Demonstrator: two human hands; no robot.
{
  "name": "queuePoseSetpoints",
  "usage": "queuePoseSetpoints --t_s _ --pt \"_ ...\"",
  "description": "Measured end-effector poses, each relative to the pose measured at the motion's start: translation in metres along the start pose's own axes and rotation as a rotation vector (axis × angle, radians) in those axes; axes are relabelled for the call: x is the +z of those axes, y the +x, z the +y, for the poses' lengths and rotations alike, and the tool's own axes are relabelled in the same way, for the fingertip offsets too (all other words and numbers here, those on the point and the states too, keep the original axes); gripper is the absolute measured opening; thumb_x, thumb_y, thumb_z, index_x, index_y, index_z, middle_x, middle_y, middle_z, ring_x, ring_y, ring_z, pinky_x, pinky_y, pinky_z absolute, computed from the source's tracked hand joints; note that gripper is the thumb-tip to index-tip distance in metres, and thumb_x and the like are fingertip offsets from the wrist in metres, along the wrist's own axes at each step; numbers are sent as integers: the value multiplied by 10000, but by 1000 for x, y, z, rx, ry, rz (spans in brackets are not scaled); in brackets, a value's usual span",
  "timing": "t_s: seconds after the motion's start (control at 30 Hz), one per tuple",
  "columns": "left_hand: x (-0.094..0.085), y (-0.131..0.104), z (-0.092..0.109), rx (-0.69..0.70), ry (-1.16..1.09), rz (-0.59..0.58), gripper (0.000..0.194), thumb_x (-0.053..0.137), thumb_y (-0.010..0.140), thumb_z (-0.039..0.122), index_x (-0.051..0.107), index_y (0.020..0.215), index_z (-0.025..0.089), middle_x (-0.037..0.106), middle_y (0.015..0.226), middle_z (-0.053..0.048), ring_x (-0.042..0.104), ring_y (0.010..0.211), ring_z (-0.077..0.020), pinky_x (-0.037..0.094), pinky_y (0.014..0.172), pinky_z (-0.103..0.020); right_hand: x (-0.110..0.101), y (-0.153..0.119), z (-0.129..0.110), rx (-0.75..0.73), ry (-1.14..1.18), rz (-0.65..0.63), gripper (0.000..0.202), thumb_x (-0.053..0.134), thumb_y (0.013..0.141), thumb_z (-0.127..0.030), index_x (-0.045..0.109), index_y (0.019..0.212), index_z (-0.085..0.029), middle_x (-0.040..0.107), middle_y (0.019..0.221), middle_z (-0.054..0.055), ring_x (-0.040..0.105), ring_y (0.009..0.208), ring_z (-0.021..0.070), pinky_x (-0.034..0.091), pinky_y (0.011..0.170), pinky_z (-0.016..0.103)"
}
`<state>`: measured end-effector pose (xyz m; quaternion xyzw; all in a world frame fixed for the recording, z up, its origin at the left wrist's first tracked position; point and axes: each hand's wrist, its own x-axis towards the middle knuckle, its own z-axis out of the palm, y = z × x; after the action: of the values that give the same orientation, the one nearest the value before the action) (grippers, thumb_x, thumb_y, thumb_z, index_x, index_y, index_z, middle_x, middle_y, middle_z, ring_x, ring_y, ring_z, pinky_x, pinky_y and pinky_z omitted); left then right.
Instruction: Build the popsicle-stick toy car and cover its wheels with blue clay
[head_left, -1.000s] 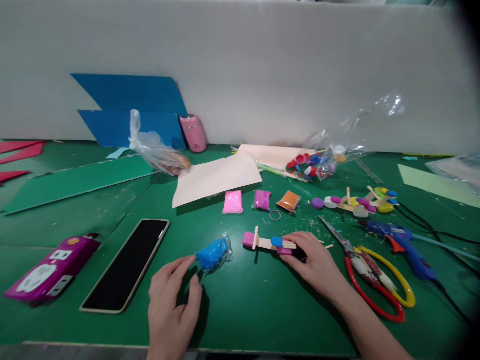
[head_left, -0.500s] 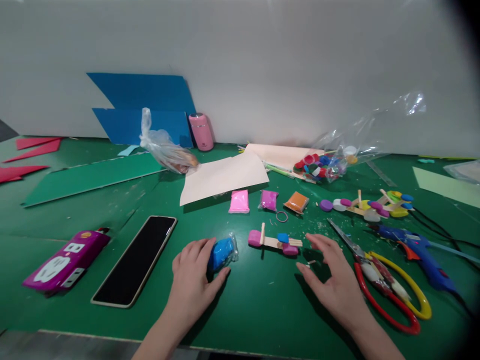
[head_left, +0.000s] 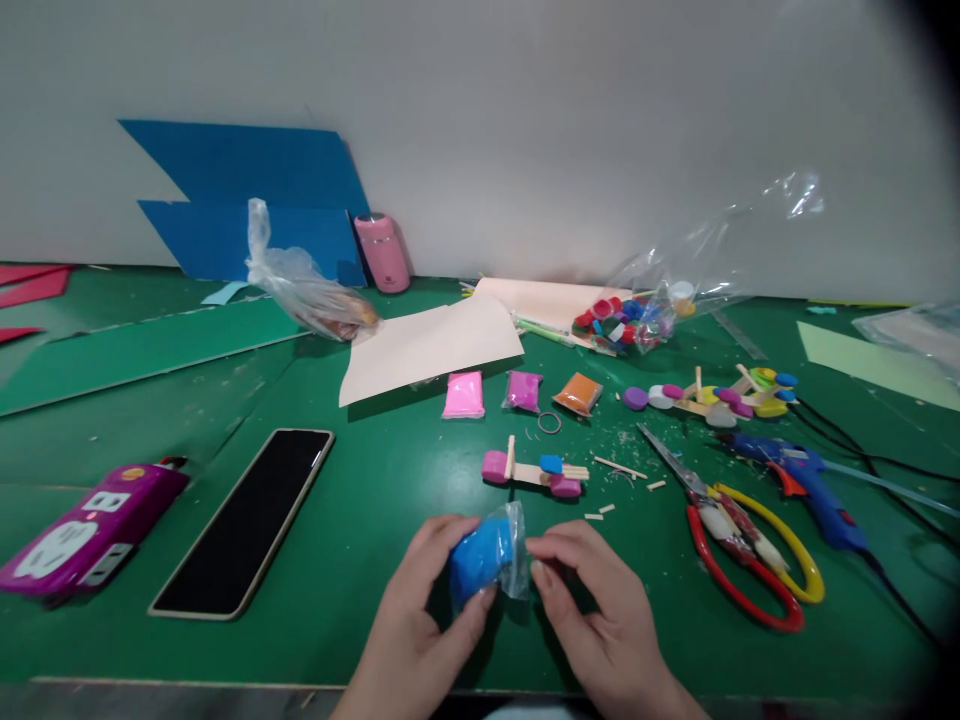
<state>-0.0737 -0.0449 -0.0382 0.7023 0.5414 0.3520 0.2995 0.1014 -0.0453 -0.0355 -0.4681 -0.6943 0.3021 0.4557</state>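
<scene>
Head view: your left hand [head_left: 424,610] cradles a blue clay packet [head_left: 480,555] just above the green surface [head_left: 375,500], grip closed around it; your right hand [head_left: 592,610] pinches its clear wrapper edge, steadying it; a stick-and-clay model [head_left: 534,470] lies just beyond.

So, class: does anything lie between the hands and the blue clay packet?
Nothing visible does. The left hand already holds the clay packet, and the right hand touches its plastic wrap from the other side.
</scene>
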Motion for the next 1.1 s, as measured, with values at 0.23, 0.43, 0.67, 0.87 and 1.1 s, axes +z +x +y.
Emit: queuePoseSetpoints --t_s 0.23,0.43,0.67,0.87,1.1 --pt "9 1 5 9 -57 2 331 546 751 158 474 1053 269 541 1035 -43 554 959 -180 479 815 -304 -4 1 2 125 26 2 157 505 789 -156 599 896 -221 587 800 25 566 697 137 453 597 224" --pt "10 1 7 74 -54 7 329 541 750 131 467 1039 269 557 1012 -33 549 941 -169 466 807 -283 -3 2 1 418 265 -61 132 509 798 -292 557 861 -186 565 698 6 512 594 117 423 525 207" --pt "16 -1 8 -185 -366 -33 266 584 743 239 510 999 231 584 1008 -33 559 930 -174 459 800 -254 -2 8 0 495 212 -54 81 515 745 -232 519 701 -164 487 588 -28 431 514 86 367 474 182" --pt "18 -1 12 -399 -544 -67 282 606 729 297 524 979 197 614 869 -7 577 782 -139 473 700 -198 -4 10 2 386 38 -38 57 508 693 -120 530 672 -169 484 572 -36 440 513 87 364 490 181" --pt "20 0 5 -150 -364 -52 267 569 761 245 493 1017 247 575 1025 -11 546 949 -150 447 816 -222 -19 14 3 363 162 -208 130 594 731 -182 644 851 -179 608 784 16 528 626 108 420 568 191"
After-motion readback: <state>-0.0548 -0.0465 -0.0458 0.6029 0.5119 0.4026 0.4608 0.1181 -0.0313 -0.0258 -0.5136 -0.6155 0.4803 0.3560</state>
